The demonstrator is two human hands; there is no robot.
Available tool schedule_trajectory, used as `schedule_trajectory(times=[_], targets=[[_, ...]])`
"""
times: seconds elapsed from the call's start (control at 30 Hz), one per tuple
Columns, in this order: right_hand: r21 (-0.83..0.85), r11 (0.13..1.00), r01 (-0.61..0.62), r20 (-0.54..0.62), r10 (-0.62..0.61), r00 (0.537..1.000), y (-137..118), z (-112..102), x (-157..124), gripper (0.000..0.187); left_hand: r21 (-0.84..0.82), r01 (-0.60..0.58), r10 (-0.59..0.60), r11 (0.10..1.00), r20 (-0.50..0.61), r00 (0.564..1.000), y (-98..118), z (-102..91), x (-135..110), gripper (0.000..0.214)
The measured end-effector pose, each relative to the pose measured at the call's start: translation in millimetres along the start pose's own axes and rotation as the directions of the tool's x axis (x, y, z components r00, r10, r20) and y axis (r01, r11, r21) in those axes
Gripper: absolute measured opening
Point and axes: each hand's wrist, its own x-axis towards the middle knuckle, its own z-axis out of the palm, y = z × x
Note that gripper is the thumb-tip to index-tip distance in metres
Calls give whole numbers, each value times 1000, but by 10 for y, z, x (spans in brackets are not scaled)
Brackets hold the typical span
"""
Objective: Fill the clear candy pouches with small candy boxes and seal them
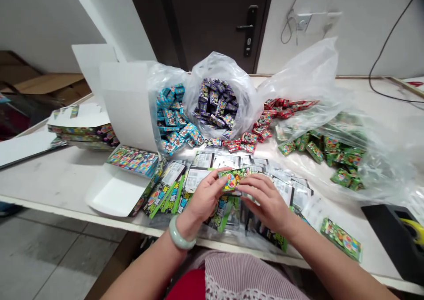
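Between my two hands, above the pile of flat printed pouches [195, 180], is a small green candy packet [232, 179]. My left hand [207, 194] grips its left end between thumb and fingers. At its right side, the fingers of my right hand [265, 198] touch the packet's edge; whether they pinch it is partly hidden. The pouches beneath are black and green with white labels, lying flat in clear plastic. Another green packet [342, 239] lies on the table by my right forearm.
Clear bags hold blue packets [170, 114], purple packets [218, 101], red packets [265, 123] and green packets [344, 152]. An open white display box [129, 99] with packets in it stands left, beside stacked boxes [86, 136]. A black tray [386, 233] with something yellow sits right.
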Motion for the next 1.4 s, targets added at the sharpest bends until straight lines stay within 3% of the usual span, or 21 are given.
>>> schedule_trajectory(times=[0.07, 0.17, 0.23, 0.5, 0.67, 0.8, 0.93, 1.07, 1.17, 1.23, 1.33, 1.4], targets=[[31, 995, -91, -54, 93, 994, 39, -39, -35, 44, 14, -1, 1, 1000, -14, 1000, -3, -68, -29, 37], [121, 957, -264, -150, 281, 948, 92, -76, -39, 35, -6, 11, -12, 1000, -28, 1000, -15, -112, -35, 36], [173, 933, -317, -159, 344, 926, 91, -61, -13, 31, -50, 31, -33, 998, -39, 999, -29, -100, -18, 34], [107, 943, -316, -107, 327, 939, -62, 243, 94, 53, -203, -28, 3, 979, -122, 993, -131, -38, -25, 30], [132, 932, -338, -111, 353, 929, -53, 312, 105, 49, -272, -33, 0, 962, -120, 993, -92, -55, -73, 32], [200, 908, -369, -96, 393, 915, -80, 294, 81, 42, -201, -32, 3, 979, -145, 989, -68, -62, -93, 49], [225, 907, -357, -30, 372, 928, -83, 189, 59, 42, -16, -102, 96, 995, -223, 970, -35, -171, -80, 37], [56, 975, -214, 154, 203, 967, -43, -39, 123, 79, 260, -35, 48, 965, -47, 998, 43, -289, -64, 46], [12, 997, -73, 412, 61, 909, -84, -150, 197, 101, 301, 2, -22, 954, 61, 998, 23, -254, -44, 59], [10, 999, -54, 487, 42, 872, -137, -164, 207, 106, 262, -6, -23, 965, 109, 994, -25, -193, -29, 55], [-4, 994, -107, 427, 99, 899, -151, -181, 127, 103, 301, -67, 16, 951, 169, 985, -33, -167, -15, 50], [-27, 983, -183, 290, 183, 939, -79, -244, 32, 93, 495, -201, 125, 845, 183, 975, 50, -246, -1, 60]])
